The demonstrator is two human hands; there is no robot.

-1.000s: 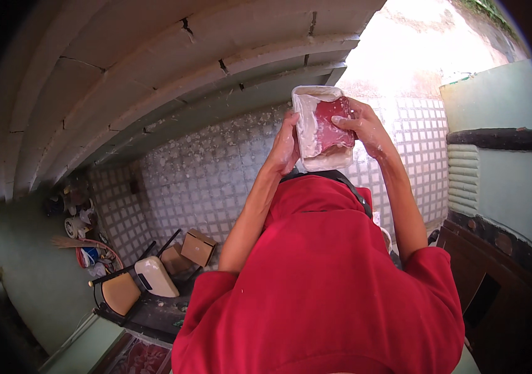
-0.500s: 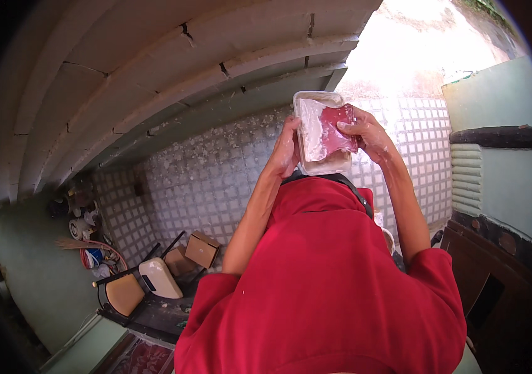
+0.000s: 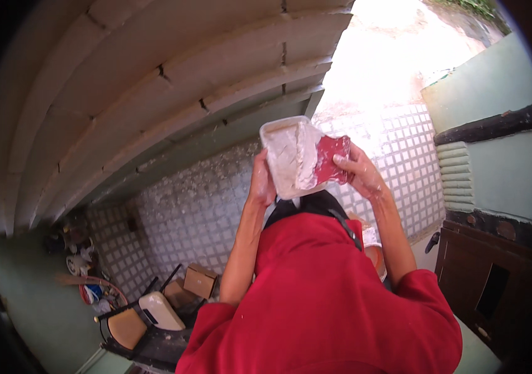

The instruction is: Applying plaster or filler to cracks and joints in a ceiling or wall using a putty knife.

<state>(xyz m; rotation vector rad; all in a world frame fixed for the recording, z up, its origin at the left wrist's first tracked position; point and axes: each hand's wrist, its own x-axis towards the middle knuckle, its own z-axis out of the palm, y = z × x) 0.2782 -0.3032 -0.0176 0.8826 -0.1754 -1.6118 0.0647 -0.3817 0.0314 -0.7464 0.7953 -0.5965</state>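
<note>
Below me I see a tiled floor [image 3: 175, 215] of pale squares, spattered with white flecks [image 3: 186, 179] on the left, with a brown cardboard box [image 3: 200, 282] at near left and a jumble of clutter [image 3: 96, 292] farther left.

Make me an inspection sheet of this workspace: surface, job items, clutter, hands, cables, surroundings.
Surface: grey-and-white tiled floor, flecked with white.
Job's things: white rectangular tray holding white paste; red flat scraper, partly paste-coated, reaching over the tray.
Clutter: brown cardboard box and tan-backed black chair, lower left.
Hands: left hand grips the tray's left side; right hand grips the scraper.
Cables: nothing seen clearly.
Surroundings: pale green wall at right; dark brown wooden panel below it.
</note>
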